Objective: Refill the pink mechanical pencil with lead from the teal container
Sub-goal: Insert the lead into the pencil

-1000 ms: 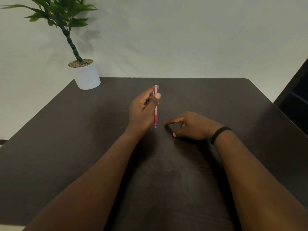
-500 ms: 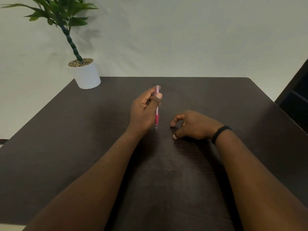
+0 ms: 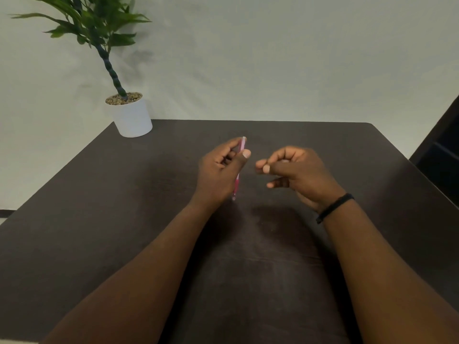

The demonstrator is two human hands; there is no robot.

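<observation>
Filling the view — dark table (image 3: 323, 150), potted plant (image 3: 133, 115), pale wall (image 3: 273, 58).

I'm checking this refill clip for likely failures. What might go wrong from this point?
The right hand pinches thumb and forefinger beside the pink pencil; any lead there is too thin to see, and could snap or drop onto the dark table. The left hand holds the pencil upright unsupported; wobble could spoil aiming.
</observation>
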